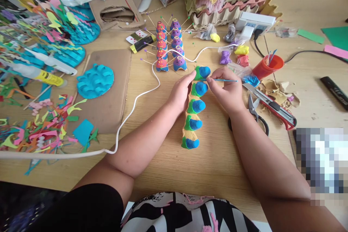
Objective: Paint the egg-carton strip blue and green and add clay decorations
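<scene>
A strip of egg-carton cups [197,106] stretches down the table in front of me, each cup covered partly in green and partly in blue clay. My left hand [181,93] is closed on the left side of its far end, with the thumb near the top cup. Between the fingers of my right hand [227,90] is a thin blue modelling tool [230,80]; its tip reaches the strip between the two farthest cups. Beyond my hands stand a red-and-blue carton strip [161,48] and a purple-and-blue one [178,46], both with faces and pins stuck out as feelers.
Scissors [253,108] and a box cutter [272,105] lie by my right forearm, near a red cup [268,67]. A white cable [136,101] crosses the left side, beside cardboard [108,112] and paper scraps [46,130]. Egg trays [231,0] are stacked behind.
</scene>
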Action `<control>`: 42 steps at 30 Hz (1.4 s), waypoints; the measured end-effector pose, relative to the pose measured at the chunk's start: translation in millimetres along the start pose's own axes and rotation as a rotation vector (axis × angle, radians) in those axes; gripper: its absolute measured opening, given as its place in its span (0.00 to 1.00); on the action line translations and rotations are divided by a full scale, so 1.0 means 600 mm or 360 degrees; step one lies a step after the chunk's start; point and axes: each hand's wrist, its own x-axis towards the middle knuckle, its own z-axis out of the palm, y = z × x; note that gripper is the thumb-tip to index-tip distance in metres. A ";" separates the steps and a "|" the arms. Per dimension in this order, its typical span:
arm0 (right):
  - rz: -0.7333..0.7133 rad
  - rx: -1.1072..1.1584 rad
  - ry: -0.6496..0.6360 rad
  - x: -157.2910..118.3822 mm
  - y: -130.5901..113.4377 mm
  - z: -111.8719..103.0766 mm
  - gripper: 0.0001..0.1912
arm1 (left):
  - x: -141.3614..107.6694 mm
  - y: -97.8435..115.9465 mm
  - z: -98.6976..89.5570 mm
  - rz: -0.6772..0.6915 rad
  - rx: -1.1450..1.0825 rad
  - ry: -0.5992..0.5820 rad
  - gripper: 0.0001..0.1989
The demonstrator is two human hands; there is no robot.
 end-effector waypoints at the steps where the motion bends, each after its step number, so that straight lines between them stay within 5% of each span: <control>1: 0.0001 -0.0004 -0.0002 0.000 0.000 0.000 0.15 | 0.000 0.000 0.000 0.0005 0.0014 -0.0005 0.20; 42: 0.0032 -0.0067 0.0028 0.002 0.007 0.001 0.17 | 0.001 -0.005 0.000 0.0016 -0.0049 -0.0012 0.19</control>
